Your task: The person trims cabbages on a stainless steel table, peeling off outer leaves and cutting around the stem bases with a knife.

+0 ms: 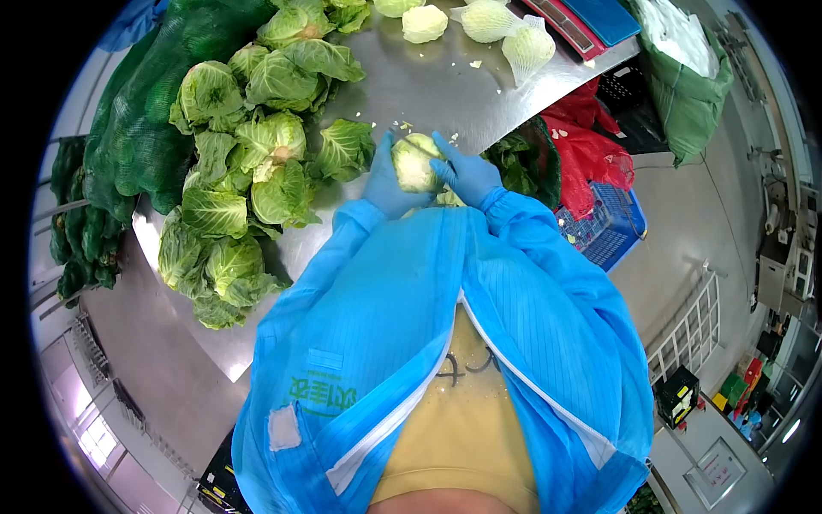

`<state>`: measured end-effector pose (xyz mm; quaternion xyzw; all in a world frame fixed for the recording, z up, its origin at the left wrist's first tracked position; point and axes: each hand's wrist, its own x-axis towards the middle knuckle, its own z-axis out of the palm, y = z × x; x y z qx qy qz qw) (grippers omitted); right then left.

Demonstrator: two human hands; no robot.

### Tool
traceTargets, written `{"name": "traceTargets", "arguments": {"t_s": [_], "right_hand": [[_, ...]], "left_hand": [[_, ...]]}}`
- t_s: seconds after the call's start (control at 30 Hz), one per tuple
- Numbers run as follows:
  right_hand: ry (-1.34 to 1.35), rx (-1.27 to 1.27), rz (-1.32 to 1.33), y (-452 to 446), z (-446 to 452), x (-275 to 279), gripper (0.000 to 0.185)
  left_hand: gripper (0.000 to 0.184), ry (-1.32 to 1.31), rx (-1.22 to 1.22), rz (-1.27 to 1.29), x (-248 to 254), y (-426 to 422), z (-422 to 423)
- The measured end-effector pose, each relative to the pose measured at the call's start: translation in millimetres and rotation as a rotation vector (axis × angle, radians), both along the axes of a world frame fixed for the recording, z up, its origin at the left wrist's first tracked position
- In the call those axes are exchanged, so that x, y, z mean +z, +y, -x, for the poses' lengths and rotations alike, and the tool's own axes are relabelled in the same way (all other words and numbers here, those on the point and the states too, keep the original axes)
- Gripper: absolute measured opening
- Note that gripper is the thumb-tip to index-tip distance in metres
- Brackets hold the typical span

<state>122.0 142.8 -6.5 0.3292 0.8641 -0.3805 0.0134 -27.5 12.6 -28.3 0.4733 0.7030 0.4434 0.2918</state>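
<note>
BENCH: reflective grey sheet-metal bench point(385, 73), straight-edged | FLOOR: smooth grey floor point(676, 231), visible left and right of bench | WALL: pale wall point(128, 480), lower left | WINDOW: bright paned window point(98, 441), same side | RACK: white metal-bar grid frame point(689, 330), right | LIGHT: elongated white lamp point(791, 430), lit, far lower right; bench surface shows reflections

Sleeved arms point(556, 236) extend forward and angle inward, the blue-gloved left hand point(390, 182) and right hand point(471, 172) close together, palms facing, fingers point(447, 149) curved.
</note>
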Motion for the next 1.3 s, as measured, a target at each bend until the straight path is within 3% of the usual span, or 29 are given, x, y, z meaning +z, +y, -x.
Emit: {"name": "traceTargets", "arguments": {"t_s": [0.07,0.13,0.17,0.23,0.27,0.33,0.37,0.43,0.47,0.53,0.63,0.67,0.7,0.77,0.8,0.87,0.93,0.97,1.0,1.03,1.07,1.13,1.23,1.3], "right_hand": [[-0.007,-0.04,0.008,10.8,-1.7,-13.5,0.059],[0.108,-0.259,0.071,28.3,0.5,-31.2,0.056],[0.113,-0.26,0.074,30.7,0.2,-33.9,0.056],[-0.078,-0.264,0.056,30.6,-1.0,-22.2,0.052],[-0.048,-0.296,0.076,33.0,-1.0,-30.1,0.052],[-0.057,-0.364,0.089,36.1,-2.1,-44.8,0.049],[-0.065,-0.426,0.109,36.2,-1.4,-53.0,0.047],[0.05,-0.544,0.187,39.1,-4.8,-92.8,0.044],[0.165,-0.659,0.264,41.5,-9.4,-105.1,0.042],[0.185,-0.686,0.226,48.3,-23.3,-109.0,0.038],[0.216,-0.807,0.171,55.5,-50.6,-106.5,0.035],[0.184,-0.848,0.145,56.6,-61.8,-103.0,0.034],[0.134,-0.821,0.034,56.7,-73.7,-97.6,0.039],[0.187,-0.88,-0.143,35.2,-76.1,-45.5,0.046],[0.186,-0.88,-0.144,31.1,-70.5,-40.3,0.046],[0.518,-0.684,-0.34,18.5,-58.4,-32.5,0.052],[0.29,-0.54,0.122,1.8,-42.9,-16.1,0.052],[0.251,-0.423,0.179,-5.7,-35.4,-13.9,0.053],[0.236,-0.393,0.365,-13.1,-26.2,-7.9,0.054],[0.267,-0.356,0.379,-19.3,-19.6,-17.6,0.054],[0.282,-0.301,0.338,-22.3,-15.7,-26.0,0.055],[0.299,-0.247,0.3,-22.3,-9.0,-24.5,0.055],[0.216,-0.234,0.315,-18.1,-7.6,-20.9,0.058],[0.242,-0.204,0.256,-19.3,-6.2,-24.0,0.062]], "left_hand": [[0.127,0.101,-0.032,-0.027,-3.2,-0.9,-2.1],[0.129,-0.164,-0.063,-0.088,-6.1,1.2,-1.3],[0.129,-0.159,-0.063,-0.086,-5.7,0.2,1.1],[0.126,0.04,-0.046,-0.192,-3.1,-2.0,1.5],[0.126,0.039,-0.051,-0.194,-1.2,-2.1,2.4],[0.123,0.355,-0.076,-0.102,3.6,-4.4,5.3],[0.123,0.356,-0.077,-0.103,3.5,-6.6,4.4],[0.117,-0.208,0.02,-0.13,1.3,-13.9,1.7],[0.117,-0.209,0.02,-0.129,0.6,-17.9,1.9],[0.113,-0.107,0.252,0.005,-1.4,-25.6,4.3],[0.113,-0.216,0.308,-0.066,-7.6,-26.4,1.6],[0.113,0.124,0.258,-0.105,-22.2,-26.3,9.1],[0.113,0.122,0.263,-0.105,-12.8,-25.4,9.5],[0.108,0.257,0.028,0.357,25.0,-20.0,12.6],[0.1,0.218,0.024,0.401,34.5,-15.2,12.9],[0.099,0.318,0.014,0.466,58.4,0.9,11.9],[0.095,0.577,0.043,0.474,63.9,9.2,7.2],[0.095,0.582,0.035,0.466,57.0,10.8,6.5],[0.096,0.653,0.099,0.269,43.3,10.3,6.7],[0.098,0.717,0.164,0.074,36.0,10.5,6.4],[0.098,0.72,0.161,0.075,28.7,10.9,7.0],[0.1,0.064,0.11,0.151,26.1,14.4,7.7],[0.11,0.03,0.122,0.247,31.3,16.6,7.7],[0.114,0.102,0.171,0.181,18.6,18.0,9.8]]}}
